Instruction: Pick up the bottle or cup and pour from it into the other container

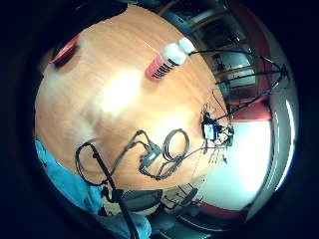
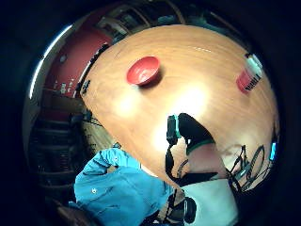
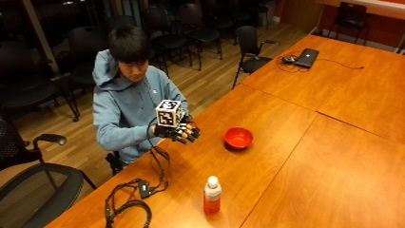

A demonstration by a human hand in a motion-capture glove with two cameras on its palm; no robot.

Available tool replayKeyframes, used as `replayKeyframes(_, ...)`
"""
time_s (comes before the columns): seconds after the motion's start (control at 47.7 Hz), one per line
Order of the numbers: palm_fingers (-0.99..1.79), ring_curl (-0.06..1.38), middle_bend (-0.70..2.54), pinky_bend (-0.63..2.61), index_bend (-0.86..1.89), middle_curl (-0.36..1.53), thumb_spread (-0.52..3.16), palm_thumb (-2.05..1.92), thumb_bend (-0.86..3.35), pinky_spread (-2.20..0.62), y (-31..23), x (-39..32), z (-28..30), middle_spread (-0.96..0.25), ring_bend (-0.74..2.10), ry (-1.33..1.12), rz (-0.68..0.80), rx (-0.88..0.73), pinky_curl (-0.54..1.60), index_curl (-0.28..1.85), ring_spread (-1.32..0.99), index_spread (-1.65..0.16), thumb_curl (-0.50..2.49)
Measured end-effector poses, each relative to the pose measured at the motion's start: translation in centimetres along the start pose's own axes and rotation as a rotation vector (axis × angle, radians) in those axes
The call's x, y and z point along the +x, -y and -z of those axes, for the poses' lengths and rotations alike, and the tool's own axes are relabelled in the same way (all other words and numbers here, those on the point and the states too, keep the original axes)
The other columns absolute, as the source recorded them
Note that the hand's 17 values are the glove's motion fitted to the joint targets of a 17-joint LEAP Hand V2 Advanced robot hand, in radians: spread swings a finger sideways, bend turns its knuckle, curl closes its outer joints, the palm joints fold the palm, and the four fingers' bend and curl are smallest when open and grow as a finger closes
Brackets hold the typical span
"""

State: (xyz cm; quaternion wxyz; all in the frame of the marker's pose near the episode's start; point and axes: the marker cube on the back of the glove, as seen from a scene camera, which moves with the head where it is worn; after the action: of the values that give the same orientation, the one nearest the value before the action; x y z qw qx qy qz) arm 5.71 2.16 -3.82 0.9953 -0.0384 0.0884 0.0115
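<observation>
— What is seen nearest the outside camera?
— Upright on the wooden table (image 3: 329, 156), a bottle (image 3: 212, 195) with red liquid and a white cap is seen, well apart from a red bowl (image 3: 238, 137).
— And the gloved right hand (image 3: 180, 132)?
— It is raised above the table edge, near the bowl; nothing is held, fingers loosely curled.

A long table of smooth, orange-brown wood (image 3: 329, 137) with a soft sheen. At its nine o'clock side, a glossy red round bowl (image 3: 238, 137). At six o'clock, a clear plastic bottle of red liquid (image 3: 212, 195), white matt cap. A black cloth-gloved right hand (image 3: 180, 133).
</observation>
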Motion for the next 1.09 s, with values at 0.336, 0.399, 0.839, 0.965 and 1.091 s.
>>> replayKeyframes(0.336, 0.3, 0.25, 0.17, 0.45, 0.17, 0.25, 1.05, 0.67, -0.02, 0.26, -3.5, 7.0, 1.0, 0.0, 0.31, 0.053, -0.194, -0.043, 0.23, 0.3, 0.11, -0.38, 0.41)
replayKeyframes(0.399, 0.3, 0.26, 0.17, 0.45, 0.17, 0.25, 1.05, 0.67, -0.02, 0.26, -4.0, 8.5, 1.0, 0.0, 0.32, 0.042, -0.215, -0.036, 0.23, 0.3, 0.11, -0.37, 0.42)
replayKeyframes(0.839, 0.21, 0.29, 0.19, 0.52, 0.09, 0.29, 1.04, 0.67, -0.03, 0.26, -5.5, 17.4, -0.2, 0.01, 0.39, 0.155, -0.319, 0.066, 0.26, 0.24, 0.11, -0.37, 0.43)
replayKeyframes(0.965, 0.14, 0.3, 0.18, 0.59, 0.08, 0.29, 1.02, 0.64, -0.03, 0.26, -5.5, 19.9, -1.9, 0.01, 0.42, 0.222, -0.327, 0.09, 0.28, 0.21, 0.11, -0.36, 0.43)
replayKeyframes(1.091, 0.09, 0.31, 0.19, 0.64, 0.09, 0.29, 1.0, 0.63, -0.03, 0.26, -4.9, 22.1, -4.4, 0.02, 0.45, 0.302, -0.327, 0.135, 0.29, 0.19, 0.12, -0.37, 0.43)
